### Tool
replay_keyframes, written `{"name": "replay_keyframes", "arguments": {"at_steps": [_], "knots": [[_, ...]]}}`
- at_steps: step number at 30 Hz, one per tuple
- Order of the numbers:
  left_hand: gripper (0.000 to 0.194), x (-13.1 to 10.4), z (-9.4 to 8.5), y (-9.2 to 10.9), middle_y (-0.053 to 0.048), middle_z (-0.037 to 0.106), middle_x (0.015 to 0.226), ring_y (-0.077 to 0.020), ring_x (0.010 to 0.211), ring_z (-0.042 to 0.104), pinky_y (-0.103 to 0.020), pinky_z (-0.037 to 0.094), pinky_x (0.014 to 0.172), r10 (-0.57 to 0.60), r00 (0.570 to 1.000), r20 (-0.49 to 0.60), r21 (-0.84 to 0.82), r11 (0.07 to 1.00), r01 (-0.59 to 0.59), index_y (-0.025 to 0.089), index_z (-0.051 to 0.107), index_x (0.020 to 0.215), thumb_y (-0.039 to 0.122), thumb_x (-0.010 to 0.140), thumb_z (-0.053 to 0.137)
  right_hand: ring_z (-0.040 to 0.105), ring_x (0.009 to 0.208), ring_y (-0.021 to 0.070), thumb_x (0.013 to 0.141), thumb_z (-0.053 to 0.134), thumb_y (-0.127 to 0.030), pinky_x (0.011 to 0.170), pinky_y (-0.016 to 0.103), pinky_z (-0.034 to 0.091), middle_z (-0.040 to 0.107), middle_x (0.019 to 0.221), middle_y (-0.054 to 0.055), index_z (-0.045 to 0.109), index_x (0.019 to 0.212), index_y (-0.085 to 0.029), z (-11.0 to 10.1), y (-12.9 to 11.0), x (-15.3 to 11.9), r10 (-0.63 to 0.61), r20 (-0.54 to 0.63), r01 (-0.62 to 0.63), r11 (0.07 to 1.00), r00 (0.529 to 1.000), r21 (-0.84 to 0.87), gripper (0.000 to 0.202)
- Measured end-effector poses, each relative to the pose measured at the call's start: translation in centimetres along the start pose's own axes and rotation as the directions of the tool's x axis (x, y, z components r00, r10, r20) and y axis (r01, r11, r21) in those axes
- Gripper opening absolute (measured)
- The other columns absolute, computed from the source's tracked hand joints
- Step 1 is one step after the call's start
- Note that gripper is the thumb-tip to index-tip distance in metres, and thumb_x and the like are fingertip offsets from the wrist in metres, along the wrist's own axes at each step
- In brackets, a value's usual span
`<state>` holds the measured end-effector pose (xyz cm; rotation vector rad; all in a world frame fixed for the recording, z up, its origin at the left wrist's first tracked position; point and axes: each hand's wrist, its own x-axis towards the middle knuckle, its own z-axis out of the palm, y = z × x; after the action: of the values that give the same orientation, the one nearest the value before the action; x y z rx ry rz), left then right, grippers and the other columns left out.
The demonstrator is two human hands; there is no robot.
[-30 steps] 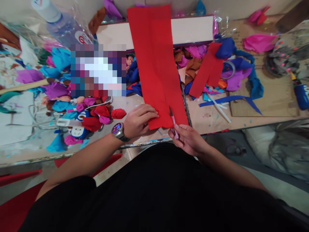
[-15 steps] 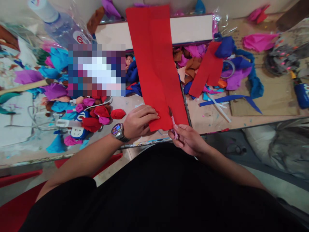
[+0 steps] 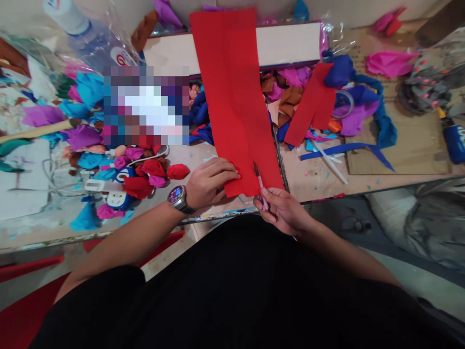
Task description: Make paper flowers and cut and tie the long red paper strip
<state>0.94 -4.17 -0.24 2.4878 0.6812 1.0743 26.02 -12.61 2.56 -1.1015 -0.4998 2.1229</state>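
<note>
The red sheet (image 3: 232,97) lies on the worktable (image 3: 300,174) straight ahead of the person, its long axis running from about 6 o'clock toward 12, leaning slightly to 11. Its far end crosses a white box (image 3: 290,46). At the near edge, right of the middle, the scissors (image 3: 260,183) point toward 11 o'clock, nearly in line with that axis; whether the blades are parted cannot be told. The right hand (image 3: 285,208), at 4 o'clock from that edge and nearer the blades, has its fingers closed around the handles. The left hand (image 3: 209,182), at 9 o'clock, rests curled fingers on the near-left corner; whether they pinch it cannot be told.
</note>
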Motion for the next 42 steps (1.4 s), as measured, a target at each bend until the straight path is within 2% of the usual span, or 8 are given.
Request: {"name": "replay_keyframes", "arguments": {"at_steps": [10,42], "knots": [[0.025,0.05,0.13,-0.15,-0.011,0.08,0.113,-0.0252,0.111,0.075,-0.043,0.063,0.098,0.031,1.0,-0.004,-0.005,1.0,-0.031,0.023,0.073,0.124,0.022,0.099,0.068,0.045,0.045,0.0032,0.09,0.085,-0.055,0.043,0.023,0.018,0.065,0.077,-0.001,0.06,0.08,-0.016,-0.25,0.23,-0.02,-0.003,0.014,0.003,1.0,1.0,0.008,0.047],[0.026,0.15,0.1,0.0,-0.011,0.08,0.112,-0.0253,0.109,0.076,-0.043,0.064,0.096,0.046,0.999,-0.019,0.005,0.999,-0.046,0.023,0.073,0.123,0.022,0.098,0.072,0.046,0.042,0.0027,0.089,0.086,-0.051,0.043,0.023,0.017,0.066,0.073,-0.001,0.061,0.077,-0.016,0.08,-0.02,-0.4,0.0,0.032,-0.001,1.0,0.999,0.017,0.045]]}}
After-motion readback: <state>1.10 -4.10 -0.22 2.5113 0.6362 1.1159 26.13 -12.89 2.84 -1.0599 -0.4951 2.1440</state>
